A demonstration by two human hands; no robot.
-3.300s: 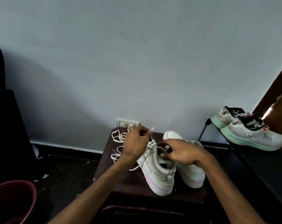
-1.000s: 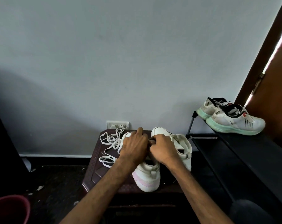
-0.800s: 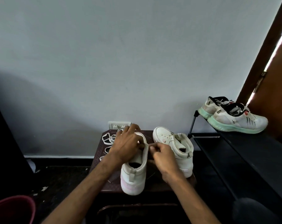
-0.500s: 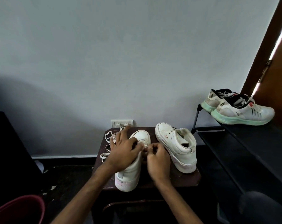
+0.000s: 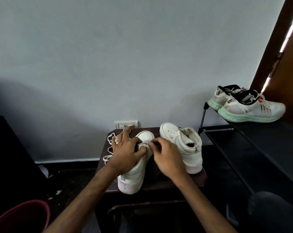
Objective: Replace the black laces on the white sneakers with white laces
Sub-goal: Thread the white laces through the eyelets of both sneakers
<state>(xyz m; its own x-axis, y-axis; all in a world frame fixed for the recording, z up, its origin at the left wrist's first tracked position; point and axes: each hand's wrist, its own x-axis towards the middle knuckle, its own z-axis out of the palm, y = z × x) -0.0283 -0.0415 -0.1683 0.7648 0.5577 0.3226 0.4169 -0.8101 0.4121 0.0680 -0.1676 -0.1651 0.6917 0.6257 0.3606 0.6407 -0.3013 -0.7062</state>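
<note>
the near sneaker [image 5: 134, 174] is held on the table [image 5: 161, 184], its upper gripped by the left hand [image 5: 125, 153] and its tongue pinched by fingers [image 5: 153, 145] of the right hand [image 5: 167, 158]. white laces [image 5: 110, 142] are seen at ten o'clock, the second sneaker [image 5: 184, 145] at two.

Home entryway: shoe rack [image 5: 260, 140] beside wooden door [image 5: 290, 56], wall socket [image 5: 125, 124].

Pair of grey-white running shoes [image 5: 250, 106] with mint-green soles, side by side on the top tier of a black shoe rack [image 5: 260, 142], right. White socket plate [image 5: 125, 124] on the grey wall, just behind the dark brown bench [image 5: 161, 182]. Red bucket [image 5: 24, 216] on the floor, lower left. Brown door [image 5: 277, 47], far right.
</note>
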